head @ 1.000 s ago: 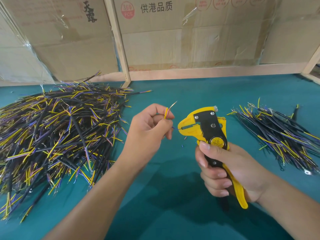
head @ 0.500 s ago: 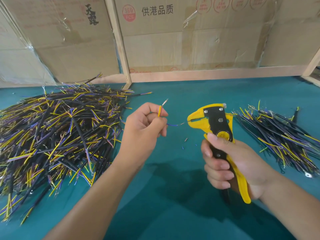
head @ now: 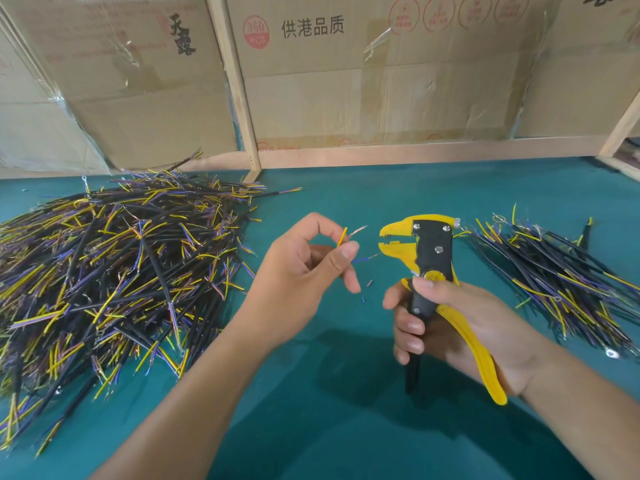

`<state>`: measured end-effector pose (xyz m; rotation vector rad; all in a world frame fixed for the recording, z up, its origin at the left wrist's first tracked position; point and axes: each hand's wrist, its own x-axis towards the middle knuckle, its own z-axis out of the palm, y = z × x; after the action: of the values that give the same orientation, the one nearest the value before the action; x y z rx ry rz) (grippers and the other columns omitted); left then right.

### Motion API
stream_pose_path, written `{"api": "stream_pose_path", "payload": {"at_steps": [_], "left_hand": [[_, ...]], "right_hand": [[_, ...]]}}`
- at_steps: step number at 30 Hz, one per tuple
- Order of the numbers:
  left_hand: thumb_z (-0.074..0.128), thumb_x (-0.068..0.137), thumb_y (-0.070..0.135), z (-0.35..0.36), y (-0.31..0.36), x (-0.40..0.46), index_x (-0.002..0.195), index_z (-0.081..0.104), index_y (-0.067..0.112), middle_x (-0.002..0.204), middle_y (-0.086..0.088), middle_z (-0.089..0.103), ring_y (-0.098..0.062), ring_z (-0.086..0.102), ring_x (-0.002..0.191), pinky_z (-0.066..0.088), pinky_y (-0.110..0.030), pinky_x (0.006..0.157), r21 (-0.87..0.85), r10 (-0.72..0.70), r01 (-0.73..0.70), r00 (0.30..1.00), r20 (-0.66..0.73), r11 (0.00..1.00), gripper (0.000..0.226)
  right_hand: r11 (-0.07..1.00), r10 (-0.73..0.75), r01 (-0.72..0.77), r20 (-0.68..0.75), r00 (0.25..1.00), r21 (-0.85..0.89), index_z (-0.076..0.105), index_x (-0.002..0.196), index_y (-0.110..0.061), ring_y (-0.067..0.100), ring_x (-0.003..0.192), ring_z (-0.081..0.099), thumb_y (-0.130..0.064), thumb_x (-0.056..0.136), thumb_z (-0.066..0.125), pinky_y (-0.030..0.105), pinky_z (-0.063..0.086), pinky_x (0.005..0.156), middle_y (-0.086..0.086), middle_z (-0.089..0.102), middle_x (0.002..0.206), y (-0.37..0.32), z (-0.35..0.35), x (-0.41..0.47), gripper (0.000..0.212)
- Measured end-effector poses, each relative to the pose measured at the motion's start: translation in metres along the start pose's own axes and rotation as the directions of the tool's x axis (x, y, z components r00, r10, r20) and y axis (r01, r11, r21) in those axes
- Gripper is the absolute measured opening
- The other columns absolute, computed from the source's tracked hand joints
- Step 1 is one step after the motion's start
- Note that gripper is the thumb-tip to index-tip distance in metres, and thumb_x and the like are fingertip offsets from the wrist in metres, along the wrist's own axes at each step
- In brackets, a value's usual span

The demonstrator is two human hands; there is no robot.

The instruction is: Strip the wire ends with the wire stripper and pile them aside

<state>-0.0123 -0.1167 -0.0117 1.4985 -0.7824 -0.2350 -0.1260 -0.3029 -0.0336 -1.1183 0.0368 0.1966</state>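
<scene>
Left hand [head: 304,271] raised mid-frame, thumb and forefinger pinched, other fingers curled, forearm entering from lower left. Right hand [head: 460,320] fingers wrapped in grip, thumb on top, forearm from lower right.

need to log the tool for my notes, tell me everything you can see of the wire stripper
The wire stripper is a yellow tool, plastic by its look, with a black plate held by silver rivets and a round yellow dial. Its beak-like jaws stand slightly apart, pointing left, just clear of the blue wire's bared tip. It is held upright above the green table. The right hand grips its yellow and black handles; nothing else touches it.
</scene>
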Motion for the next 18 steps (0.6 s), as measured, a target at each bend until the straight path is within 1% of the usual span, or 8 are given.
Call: {"api": "stream_pose_path", "payload": {"at_steps": [2, 4, 6, 8, 9, 12, 15, 18], "left_hand": [[0.058, 0.097, 0.033, 0.0003, -0.0004, 0.0002, 0.087, 0.055, 0.029, 0.068, -0.007, 0.072, -0.023, 0.018, 0.047, 0.016, -0.038, 0.043, 0.003, 0.006, -0.006, 1.000, 0.022, 1.000, 0.011], [0.057, 0.098, 0.037, 0.0008, -0.0011, 0.0002, 0.088, 0.057, 0.025, 0.068, -0.006, 0.072, -0.022, 0.020, 0.047, 0.018, -0.034, 0.044, 0.003, 0.010, -0.010, 1.000, 0.024, 1.000, 0.015], [0.055, 0.097, 0.039, 0.0010, -0.0020, -0.0001, 0.090, 0.061, 0.021, 0.067, -0.005, 0.071, -0.030, 0.025, 0.050, 0.022, -0.028, 0.045, 0.016, 0.019, -0.019, 1.000, 0.024, 1.000, 0.020], [0.054, 0.097, 0.037, 0.0009, -0.0033, -0.0001, 0.089, 0.064, 0.020, 0.065, -0.003, 0.070, -0.037, 0.031, 0.052, 0.025, -0.024, 0.046, 0.035, 0.022, -0.023, 1.000, 0.022, 0.999, 0.021], [0.055, 0.096, 0.036, 0.0008, -0.0040, 0.0000, 0.088, 0.065, 0.020, 0.065, -0.002, 0.070, -0.033, 0.031, 0.051, 0.025, -0.024, 0.047, 0.049, 0.022, -0.023, 1.000, 0.019, 0.999, 0.020], [0.056, 0.094, 0.029, 0.0004, -0.0050, 0.0008, 0.086, 0.066, 0.020, 0.065, -0.003, 0.070, -0.015, 0.027, 0.048, 0.025, -0.025, 0.046, 0.059, 0.008, -0.008, 1.000, 0.003, 0.998, 0.015], [0.057, 0.092, 0.024, 0.0000, -0.0036, 0.0003, 0.083, 0.066, 0.022, 0.063, -0.003, 0.069, -0.012, 0.026, 0.047, 0.024, -0.022, 0.045, 0.045, -0.002, 0.001, 1.000, 0.012, 0.999, 0.013], [0.057, 0.091, 0.021, -0.0005, -0.0021, -0.0012, 0.085, 0.067, 0.020, 0.061, -0.003, 0.068, -0.015, 0.026, 0.047, 0.023, -0.025, 0.044, 0.061, -0.009, 0.007, 0.999, 0.035, 0.998, 0.012]], "right_hand": [[1.000, 0.001, -0.001, 0.009, 1.000, -0.004, 0.070, 0.100, 0.002, 0.027, 0.059, 0.045, -0.042, 0.074, 0.083, 0.043, 0.051, 0.064, 0.011, 0.042, 0.069, 0.0002, -0.0009, 0.0001, 0.053], [1.000, 0.000, 0.000, 0.006, 1.000, -0.001, 0.071, 0.099, 0.001, 0.027, 0.058, 0.045, -0.041, 0.074, 0.082, 0.043, 0.051, 0.064, 0.011, 0.042, 0.069, 0.0001, -0.0014, 0.0001, 0.050], [1.000, -0.002, 0.002, 0.007, 1.000, 0.003, 0.071, 0.099, 0.001, 0.027, 0.058, 0.045, -0.039, 0.078, 0.076, 0.043, 0.050, 0.064, 0.011, 0.042, 0.069, -0.0003, -0.0014, 0.0001, 0.046], [1.000, -0.006, 0.006, 0.023, 1.000, 0.001, 0.070, 0.099, 0.001, 0.027, 0.058, 0.045, -0.041, 0.075, 0.081, 0.043, 0.050, 0.064, 0.011, 0.042, 0.069, -0.0002, -0.0023, -0.0001, 0.050], [1.000, -0.006, 0.006, 0.031, 1.000, -0.003, 0.070, 0.100, 0.001, 0.027, 0.058, 0.046, -0.043, 0.073, 0.083, 0.042, 0.051, 0.065, 0.011, 0.043, 0.069, 0.0000, -0.0027, -0.0002, 0.053], [1.000, 0.006, -0.005, 0.055, 0.998, -0.023, 0.069, 0.101, 0.002, 0.028, 0.058, 0.046, -0.045, 0.073, 0.084, 0.044, 0.050, 0.066, 0.011, 0.043, 0.069, 0.0002, -0.0043, -0.0012, 0.057], [0.999, 0.023, -0.021, 0.086, 0.996, -0.025, 0.068, 0.104, 0.003, 0.028, 0.058, 0.047, -0.043, 0.076, 0.083, 0.044, 0.051, 0.067, 0.012, 0.043, 0.069, 0.0006, -0.0051, -0.0021, 0.056], [0.999, 0.033, -0.030, 0.117, 0.993, -0.023, 0.067, 0.105, 0.003, 0.028, 0.059, 0.047, -0.042, 0.078, 0.082, 0.044, 0.051, 0.067, 0.011, 0.043, 0.069, 0.0007, -0.0056, -0.0029, 0.055]]}}
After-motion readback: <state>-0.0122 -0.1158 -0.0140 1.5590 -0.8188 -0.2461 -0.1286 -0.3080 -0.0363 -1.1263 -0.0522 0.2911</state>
